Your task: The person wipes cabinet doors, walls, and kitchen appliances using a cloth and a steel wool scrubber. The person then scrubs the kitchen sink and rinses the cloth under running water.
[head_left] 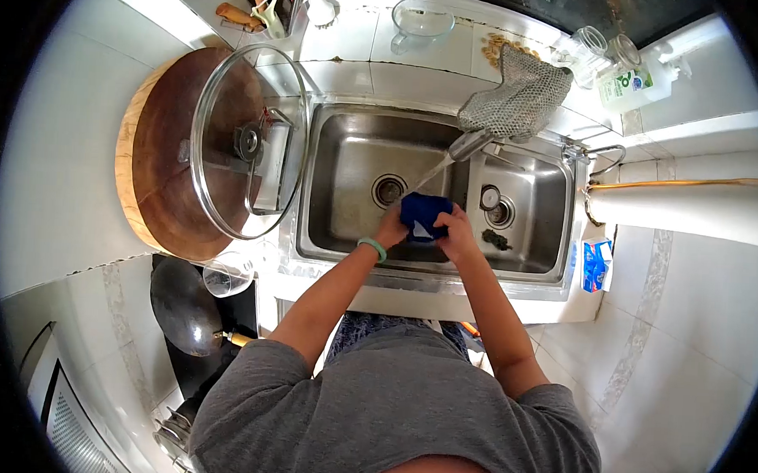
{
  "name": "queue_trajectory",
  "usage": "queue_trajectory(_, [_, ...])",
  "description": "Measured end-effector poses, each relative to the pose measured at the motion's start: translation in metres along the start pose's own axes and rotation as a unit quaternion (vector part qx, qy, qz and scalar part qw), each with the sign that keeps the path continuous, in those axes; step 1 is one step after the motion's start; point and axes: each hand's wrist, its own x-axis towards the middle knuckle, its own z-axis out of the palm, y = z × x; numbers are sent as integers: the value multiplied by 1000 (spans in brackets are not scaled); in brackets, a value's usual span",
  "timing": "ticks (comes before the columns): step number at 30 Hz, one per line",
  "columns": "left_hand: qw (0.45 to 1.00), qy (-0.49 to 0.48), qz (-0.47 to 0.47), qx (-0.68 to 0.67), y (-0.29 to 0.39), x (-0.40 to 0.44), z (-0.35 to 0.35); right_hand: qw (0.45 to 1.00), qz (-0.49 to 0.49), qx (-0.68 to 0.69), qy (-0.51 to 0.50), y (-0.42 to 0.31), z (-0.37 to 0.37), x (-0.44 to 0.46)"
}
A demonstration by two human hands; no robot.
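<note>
Over the large sink basin I hold a dark blue object with a small white patch; whether it is cloth or something stiffer I cannot tell. My left hand grips its left side, with a pale green bangle on the wrist. On the right edge, the fingers of my right hand are closed on it. Water runs from the faucet down toward the object. Behind my left hand lies the round drain.
A smaller basin holds a drain strainer and a dark green scrap. A grey mesh cloth drapes over the faucet. Left stand a glass lid and a round wooden board. Behind are a glass cup and a soap bottle.
</note>
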Motion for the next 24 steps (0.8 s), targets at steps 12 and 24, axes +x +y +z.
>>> queue_trajectory(12, [960,132,-110,221,38,-40,-30,896,-242,-303,215,-89,-84,59])
queue_trajectory(24, [933,185,-87,296,59,-88,-68,786,-253,-508,244,-121,-89,60])
